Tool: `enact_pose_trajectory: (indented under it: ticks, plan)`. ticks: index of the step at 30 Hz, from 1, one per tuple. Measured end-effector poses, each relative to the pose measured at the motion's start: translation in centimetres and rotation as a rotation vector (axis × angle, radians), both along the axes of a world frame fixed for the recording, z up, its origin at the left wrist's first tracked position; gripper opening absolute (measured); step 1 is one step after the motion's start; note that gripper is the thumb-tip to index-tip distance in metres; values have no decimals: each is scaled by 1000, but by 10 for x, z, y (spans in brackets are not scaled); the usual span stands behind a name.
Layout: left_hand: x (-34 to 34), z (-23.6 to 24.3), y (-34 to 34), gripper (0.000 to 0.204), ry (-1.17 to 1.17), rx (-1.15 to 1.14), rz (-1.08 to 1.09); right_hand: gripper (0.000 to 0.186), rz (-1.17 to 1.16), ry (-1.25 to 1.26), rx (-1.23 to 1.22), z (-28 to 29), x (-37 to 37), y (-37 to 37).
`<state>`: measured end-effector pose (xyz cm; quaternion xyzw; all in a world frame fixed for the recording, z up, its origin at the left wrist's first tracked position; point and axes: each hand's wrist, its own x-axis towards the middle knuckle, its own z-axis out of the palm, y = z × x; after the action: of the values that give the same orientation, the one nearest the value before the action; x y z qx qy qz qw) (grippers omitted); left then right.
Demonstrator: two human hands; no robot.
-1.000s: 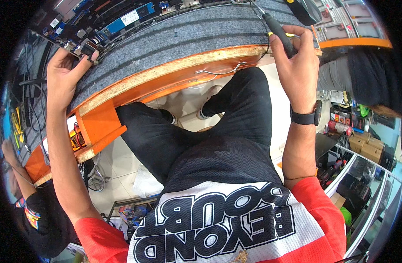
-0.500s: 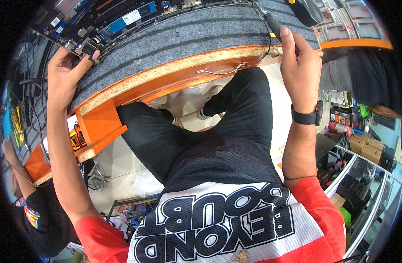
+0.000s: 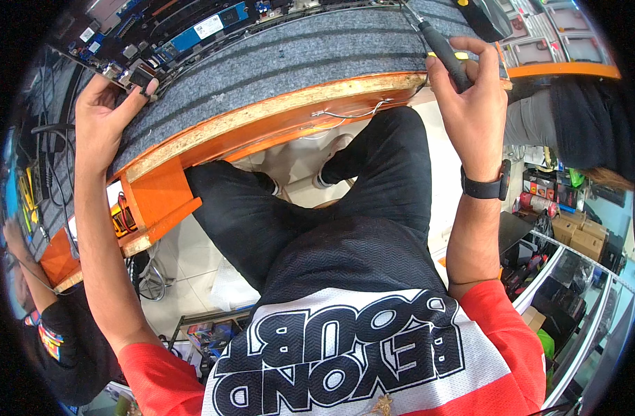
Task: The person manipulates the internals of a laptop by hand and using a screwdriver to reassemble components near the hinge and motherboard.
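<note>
Grey mat of ribbed, carpet-like fabric point(image 3: 317, 52) covers the workbench w/ orange sides and raw chipboard edge point(image 3: 276, 105). Work item pos.: opened black electronics chassis w/ exposed circuit boards point(image 3: 148, 28), upper L on the mat, cut off by the frame edge. Ref. point on it: blue stick-shaped module w/ white label point(image 3: 208, 28).

L hand point(image 3: 102, 128): grasping the near-L corner of the chassis, thumb on top; other fingers mostly hidden, so their exact contact can't be told. R hand point(image 3: 473, 97): gripping a dark grey cylindrical-handled tool w/ thin metal shaft point(image 3: 442, 52), shaft angled up and away over the mat; tip N/A (can't be made out). Handle sits b/w thumb and fingers, at the R end of the bench, well apart from L hand.

Adjacent: black object w/ yellow trim point(image 3: 485, 21), just beyond R hand; clear plastic compartments point(image 3: 550, 41) farther R.

Step in hand (my judgement): steady the chassis w/ L, position the tool w/ R. Next move calls for: firm L hold, light R grip, tip angle checked before contact. Caution: a slip could scratch the boards or the module.
</note>
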<state>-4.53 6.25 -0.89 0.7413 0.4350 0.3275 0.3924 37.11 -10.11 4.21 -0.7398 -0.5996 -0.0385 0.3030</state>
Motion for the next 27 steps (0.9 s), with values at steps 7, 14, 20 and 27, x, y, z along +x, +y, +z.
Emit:
enact_pose_trajectory:
  ticks: [7, 14, 20, 27]
  plan:
    - [-2, -1, 1, 26, 4, -4, -2, 34, -41, -75, -31, -7, 11, 2]
    - [0, -1, 0, 27, -94, -43, -46, 29, -5, 22, 12, -4, 4, 2]
    - [0, -1, 0, 26, -75, -43, -45, 29, -60, -62, -101, -4, 9, 3]
    - [0, -1, 0, 26, -81, -18, -52, 31, -31, 8, -18, -8, 11, 6]
